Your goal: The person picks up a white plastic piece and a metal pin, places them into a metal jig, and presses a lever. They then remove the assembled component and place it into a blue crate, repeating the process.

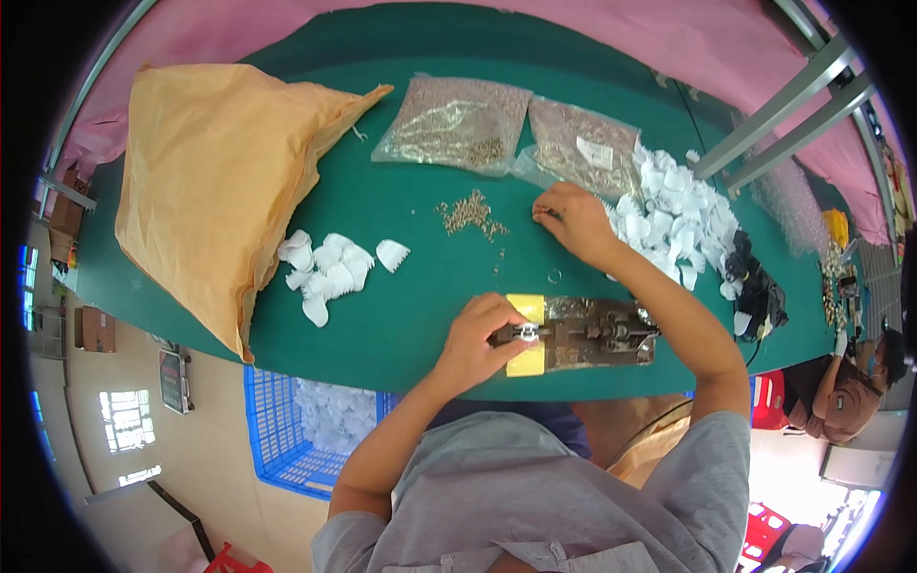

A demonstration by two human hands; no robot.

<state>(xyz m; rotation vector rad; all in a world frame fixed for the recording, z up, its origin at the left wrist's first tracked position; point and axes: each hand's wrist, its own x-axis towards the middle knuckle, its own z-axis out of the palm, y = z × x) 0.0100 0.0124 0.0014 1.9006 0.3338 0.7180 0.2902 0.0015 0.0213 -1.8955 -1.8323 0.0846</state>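
My left hand [475,341] is at the left end of a dark metal bench fixture [597,334] with yellow pads [526,362]. Its thumb and fingers close around a small white plastic piece [527,332] at the fixture's tip. Out over the green table, my right hand [573,220] has its fingers curled and pinched; whatever lies between them is too small to make out. Left of that hand is a loose heap of small metal parts [470,212]. White scalloped plastic pieces [678,215] are piled to its right, partly behind my forearm.
A big tan paper sack [205,181] stands at the left, beside a smaller group of white pieces [334,267]. Two clear bags of small parts [454,119] lie at the back. Black cables [759,291] and grey metal posts [793,115] are right. A blue crate [277,435] sits below.
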